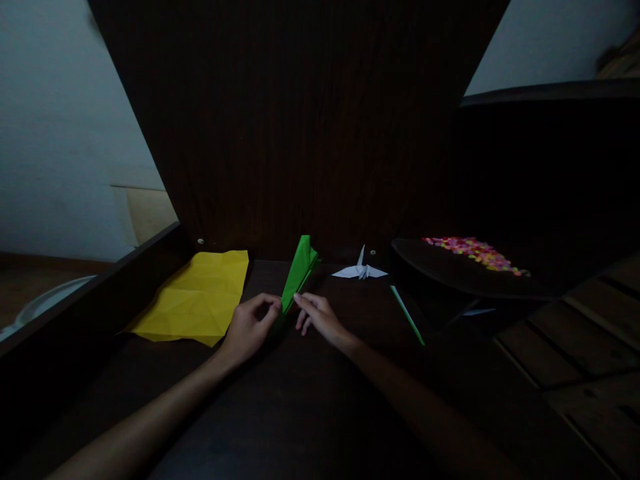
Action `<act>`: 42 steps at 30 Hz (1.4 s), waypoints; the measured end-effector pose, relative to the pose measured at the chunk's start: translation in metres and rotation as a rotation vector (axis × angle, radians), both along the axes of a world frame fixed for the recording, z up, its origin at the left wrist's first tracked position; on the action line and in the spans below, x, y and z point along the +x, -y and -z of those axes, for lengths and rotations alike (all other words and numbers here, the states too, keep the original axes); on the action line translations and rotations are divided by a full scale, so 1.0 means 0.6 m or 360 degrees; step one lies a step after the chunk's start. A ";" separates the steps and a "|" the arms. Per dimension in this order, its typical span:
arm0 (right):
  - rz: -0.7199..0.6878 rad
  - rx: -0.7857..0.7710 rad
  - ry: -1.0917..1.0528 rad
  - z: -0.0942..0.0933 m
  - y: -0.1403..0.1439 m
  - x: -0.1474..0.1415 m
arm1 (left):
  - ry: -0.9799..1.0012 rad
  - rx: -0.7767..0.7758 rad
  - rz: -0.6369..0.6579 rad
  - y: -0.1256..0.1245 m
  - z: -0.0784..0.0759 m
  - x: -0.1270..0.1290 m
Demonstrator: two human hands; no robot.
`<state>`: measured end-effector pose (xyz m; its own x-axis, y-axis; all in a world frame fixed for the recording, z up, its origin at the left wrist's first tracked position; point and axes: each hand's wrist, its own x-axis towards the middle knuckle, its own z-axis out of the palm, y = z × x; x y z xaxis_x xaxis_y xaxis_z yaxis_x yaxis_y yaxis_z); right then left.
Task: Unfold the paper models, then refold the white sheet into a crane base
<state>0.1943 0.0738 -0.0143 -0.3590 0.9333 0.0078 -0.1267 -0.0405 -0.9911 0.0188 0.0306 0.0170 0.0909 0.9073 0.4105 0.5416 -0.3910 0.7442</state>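
Dim light falls on a dark wooden tabletop point(260, 413) backed by a tall dark panel point(300, 120). Near the middle, a person's left hand point(253, 323) pinches the lower end of a green folded paper point(299, 270), which slants upward between both hands. The right hand point(320, 317) has its fingertips at the paper's lower right edge; whether they grip it, I cannot tell. Just left lies a creased yellow sheet point(195, 297). To the right sit a white paper crane point(361, 271) and a narrow green-and-white strip point(407, 315). Farther right, small pink, red and yellow pieces point(475, 253) cover part of a dark curved ledge point(425, 263).
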 end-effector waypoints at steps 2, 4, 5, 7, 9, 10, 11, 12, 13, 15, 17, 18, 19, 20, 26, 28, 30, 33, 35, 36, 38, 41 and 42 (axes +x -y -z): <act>0.0008 0.0010 -0.0040 -0.003 0.003 -0.001 | 0.0134 -0.0060 0.0031 0.004 0.003 0.004; 0.0019 0.0021 -0.0073 -0.005 0.007 -0.002 | 0.0244 -0.0109 0.0048 0.006 0.005 0.007; 0.0026 0.0031 -0.0086 -0.006 0.008 -0.003 | 0.0292 -0.0131 0.0054 0.007 0.005 0.007; 0.0053 0.0065 -0.0106 -0.007 0.011 -0.006 | 0.0382 -0.0173 0.0066 0.007 0.006 0.008; 0.0105 0.0109 -0.0119 -0.007 0.015 -0.010 | 0.0467 -0.0216 0.0077 0.007 0.006 0.009; 0.0141 0.0130 -0.0124 -0.007 0.016 -0.012 | 0.0510 -0.0239 0.0083 0.006 0.006 0.009; 0.0178 0.0150 -0.0125 -0.007 0.018 -0.014 | 0.0553 -0.0264 0.0093 0.006 0.006 0.010; 0.0210 0.0167 -0.0123 -0.008 0.021 -0.016 | 0.0598 -0.0292 0.0109 0.006 0.007 0.012; 0.0239 0.0187 -0.0118 -0.009 0.023 -0.018 | 0.0646 -0.0321 0.0133 0.005 0.008 0.013; 0.0286 0.0238 -0.0100 -0.012 0.028 -0.020 | 0.0746 -0.0380 0.0197 0.004 0.010 0.017; 0.0332 0.0289 -0.0080 -0.016 0.033 -0.021 | 0.0840 -0.0433 0.0258 0.003 0.013 0.020; 0.0357 0.0304 -0.0072 -0.018 0.034 -0.021 | 0.0881 -0.0457 0.0279 0.003 0.014 0.020; 0.0375 0.0304 -0.0069 -0.020 0.035 -0.021 | 0.0916 -0.0480 0.0293 0.002 0.015 0.020; 0.0383 0.0284 -0.0071 -0.022 0.035 -0.021 | 0.0948 -0.0504 0.0302 0.001 0.015 0.019; 0.0262 0.0033 -0.0294 -0.024 0.030 -0.020 | 0.1101 -0.0617 0.0279 -0.004 0.014 0.012; 0.0179 -0.0043 -0.0417 -0.025 0.030 -0.021 | 0.1136 -0.0630 0.0266 -0.005 0.015 0.012; 0.0091 -0.0115 -0.0496 -0.025 0.031 -0.021 | 0.1165 -0.0625 0.0248 -0.006 0.018 0.014; 0.0034 -0.0139 -0.0524 -0.025 0.031 -0.021 | 0.1210 -0.0538 0.0165 -0.004 0.021 0.018; 0.0052 -0.0113 -0.0524 -0.023 0.030 -0.021 | 0.1219 -0.0453 0.0102 -0.003 0.021 0.019; 0.0068 -0.0094 -0.0520 -0.021 0.029 -0.021 | 0.1204 -0.0428 0.0088 -0.002 0.021 0.020; 0.0106 -0.0057 -0.0502 -0.018 0.028 -0.021 | 0.1141 -0.0424 0.0095 -0.001 0.020 0.020; 0.0171 -0.0002 -0.0450 -0.014 0.025 -0.020 | 0.1055 -0.0469 0.0128 0.001 0.017 0.021; 0.0193 0.0013 -0.0432 -0.013 0.024 -0.019 | 0.1040 -0.0489 0.0142 0.001 0.017 0.021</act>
